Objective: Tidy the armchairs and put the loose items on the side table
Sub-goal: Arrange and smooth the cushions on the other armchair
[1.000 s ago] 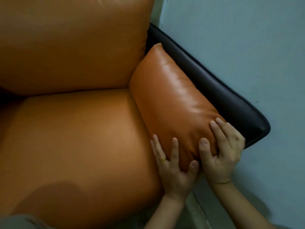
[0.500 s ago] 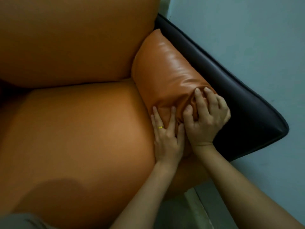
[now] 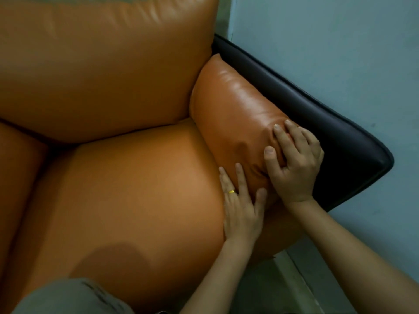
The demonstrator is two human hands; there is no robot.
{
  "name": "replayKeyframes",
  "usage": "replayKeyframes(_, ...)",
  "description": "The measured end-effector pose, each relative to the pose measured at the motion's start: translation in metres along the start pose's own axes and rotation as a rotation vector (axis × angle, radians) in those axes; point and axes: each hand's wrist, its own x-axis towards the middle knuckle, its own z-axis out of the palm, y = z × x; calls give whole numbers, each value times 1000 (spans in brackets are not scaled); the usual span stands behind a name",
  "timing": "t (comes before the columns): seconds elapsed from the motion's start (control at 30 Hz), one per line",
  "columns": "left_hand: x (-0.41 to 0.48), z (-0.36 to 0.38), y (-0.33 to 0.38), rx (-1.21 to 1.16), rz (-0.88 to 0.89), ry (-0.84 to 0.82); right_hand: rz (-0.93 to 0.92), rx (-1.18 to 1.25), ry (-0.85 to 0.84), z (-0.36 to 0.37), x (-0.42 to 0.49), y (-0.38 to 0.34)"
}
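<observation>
An orange leather armchair fills the view, with a wide seat cushion and a back cushion. A small orange arm cushion lies along the chair's black right arm frame. My right hand grips the cushion's near end, fingers dug into a fold of leather. My left hand, wearing a gold ring, presses with straight fingers where the arm cushion meets the seat cushion.
A pale blue-grey wall runs close along the chair's right side. A strip of floor shows below the chair's front right corner. Grey cloth shows at the bottom left. Another orange cushion sits at the far left.
Both hands pushed the arm cushion's near end back along the black frame, bunching the leather. In the last half second they have hardly moved.
</observation>
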Motion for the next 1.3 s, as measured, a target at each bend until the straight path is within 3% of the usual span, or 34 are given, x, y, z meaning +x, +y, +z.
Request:
replayKeyframes(0.1, 11, 21, 19, -232, -91, 261, -27, -15, 49, 5, 1, 2)
replayKeyframes(0.2, 23, 45, 24, -250, -141, 485, -78, 3, 118, 14, 0, 8)
replayKeyframes(0.4, 41, 68, 11, -227, -77, 615, -154, -20, 190, 43, -5, 24)
replayKeyframes(0.57, 30, 55, 6, -218, -52, 474, -121, 5, 175, 44, -9, 24)
replayKeyframes(0.73, 5, 0, -2, -45, -133, 97, 30, 65, 70, 18, -12, 7)
replayKeyframes(0.9, -39, -64, -26, 414, -245, 85, 324, 129, -52, -15, -34, -39)
replayKeyframes(1.03, -90, -113, -58, 722, -281, 88, 359, 241, -146, -38, -74, -87)
replayKeyframes(1.3, -224, -206, -94, 819, -262, -102, 170, 348, -891, -55, -170, -202)
